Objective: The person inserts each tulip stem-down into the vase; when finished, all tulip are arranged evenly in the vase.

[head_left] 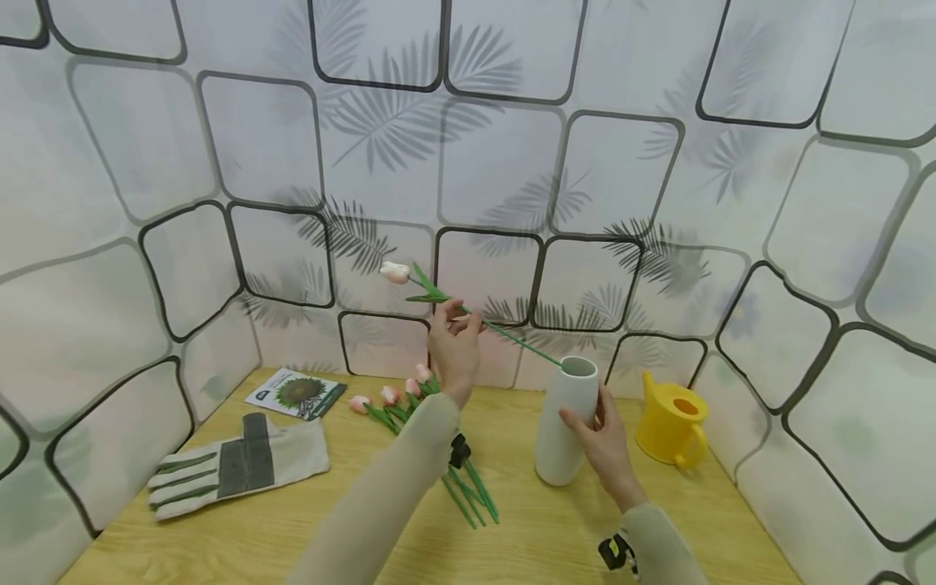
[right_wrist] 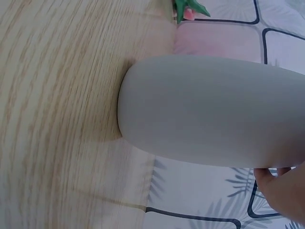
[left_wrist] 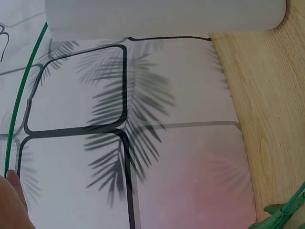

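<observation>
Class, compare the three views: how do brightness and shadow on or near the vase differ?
Head view: bright, the vase white; left wrist view: dimmer, the vase greyish; right wrist view: the vase grey, with a soft shadow on the wood-grain tabletop beside its base.

From above and behind your left hand (head_left: 455, 353) and right hand (head_left: 608, 447), the head view looks forward and down, from farther away. Each wrist view looks closely past its own hand, its picture turned sideways. Both wrist views share the white vase (right_wrist: 205, 109) at your right hand and the patterned wall (left_wrist: 76, 176) beyond it.
</observation>
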Motion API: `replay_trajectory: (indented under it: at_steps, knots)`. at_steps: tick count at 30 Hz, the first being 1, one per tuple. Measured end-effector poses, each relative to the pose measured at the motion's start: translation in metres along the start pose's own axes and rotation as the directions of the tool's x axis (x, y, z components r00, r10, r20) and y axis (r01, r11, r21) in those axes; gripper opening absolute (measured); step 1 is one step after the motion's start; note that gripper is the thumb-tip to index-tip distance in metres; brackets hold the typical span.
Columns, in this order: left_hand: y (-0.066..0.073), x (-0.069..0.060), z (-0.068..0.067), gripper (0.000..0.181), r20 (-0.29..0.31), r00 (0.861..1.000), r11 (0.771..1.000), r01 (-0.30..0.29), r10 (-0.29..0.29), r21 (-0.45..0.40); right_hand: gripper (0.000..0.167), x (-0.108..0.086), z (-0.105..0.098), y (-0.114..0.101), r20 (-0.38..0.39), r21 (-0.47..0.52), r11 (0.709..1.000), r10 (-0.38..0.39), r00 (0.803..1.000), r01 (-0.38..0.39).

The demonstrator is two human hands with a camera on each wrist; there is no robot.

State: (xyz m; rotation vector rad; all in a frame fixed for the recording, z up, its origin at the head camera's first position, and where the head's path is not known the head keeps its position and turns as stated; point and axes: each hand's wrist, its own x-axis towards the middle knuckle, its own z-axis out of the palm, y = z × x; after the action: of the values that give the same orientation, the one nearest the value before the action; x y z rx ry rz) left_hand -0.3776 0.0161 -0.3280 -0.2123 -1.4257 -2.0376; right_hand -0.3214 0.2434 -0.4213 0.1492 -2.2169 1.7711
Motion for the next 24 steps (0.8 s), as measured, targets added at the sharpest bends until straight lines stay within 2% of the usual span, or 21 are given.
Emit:
replay_trajectory:
  at_steps: [5, 8, 11, 14, 20, 24]
  knots:
    - [-0.004, -0.005, 0.009, 0.029, -0.004, 0.995, 0.99, -0.1, 0.101, 0.094, 0.081, 0.0, 0.002, 0.0, -0.009, -0.019, 0.999, -0.028, 1.0, 0.028]
    - [-0.006, -0.012, 0.017, 0.028, 0.032, 0.985, 0.974, -0.174, 0.171, 0.147, 0.081, -0.001, 0.001, 0.003, -0.023, -0.023, 0.999, -0.043, 0.999, 0.042]
    - [-0.007, -0.018, 0.024, 0.024, 0.064, 0.975, 0.958, -0.22, 0.212, 0.185, 0.082, -0.002, 0.0, 0.004, -0.03, -0.031, 0.998, -0.047, 0.998, 0.046]
    - [-0.006, -0.022, 0.028, 0.022, 0.077, 0.972, 0.951, -0.234, 0.223, 0.201, 0.083, -0.001, 0.001, 0.004, -0.028, -0.038, 0.998, -0.049, 0.998, 0.048]
    - [-0.005, -0.029, 0.032, 0.024, 0.108, 0.971, 0.956, -0.229, 0.212, 0.181, 0.082, -0.002, 0.003, 0.003, -0.032, -0.044, 0.998, -0.044, 0.999, 0.042]
    - [-0.004, -0.034, 0.036, 0.025, 0.152, 0.957, 0.939, -0.275, 0.246, 0.207, 0.083, -0.002, 0.003, 0.003, -0.035, -0.038, 0.999, -0.037, 0.999, 0.036]
